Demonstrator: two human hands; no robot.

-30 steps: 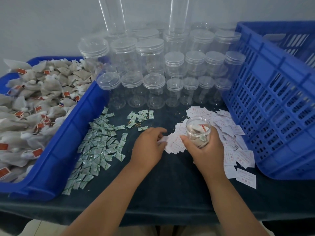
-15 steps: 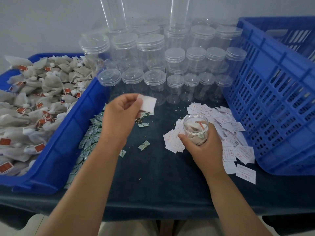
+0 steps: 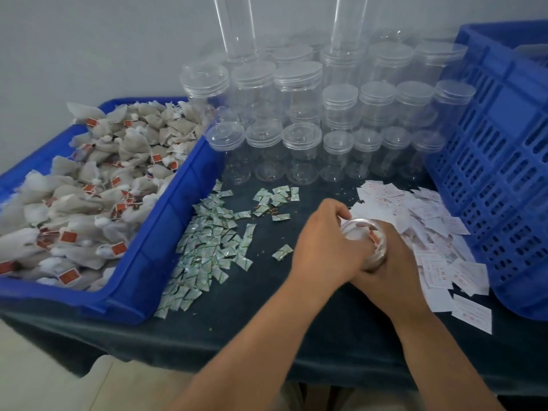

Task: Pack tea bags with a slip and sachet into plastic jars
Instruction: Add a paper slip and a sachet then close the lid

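Jar clamped in right hand, sachets at its 9 o'clock. Left hand curls over its mouth, honestly can't tell if it's pinching anything.

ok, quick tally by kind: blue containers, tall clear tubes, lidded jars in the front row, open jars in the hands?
Blue tray: 1
Blue crate: 1
Tall clear tubes: 2
Front-row lidded jars: 7
Open jar, held by the right hand: 1
Total: 12
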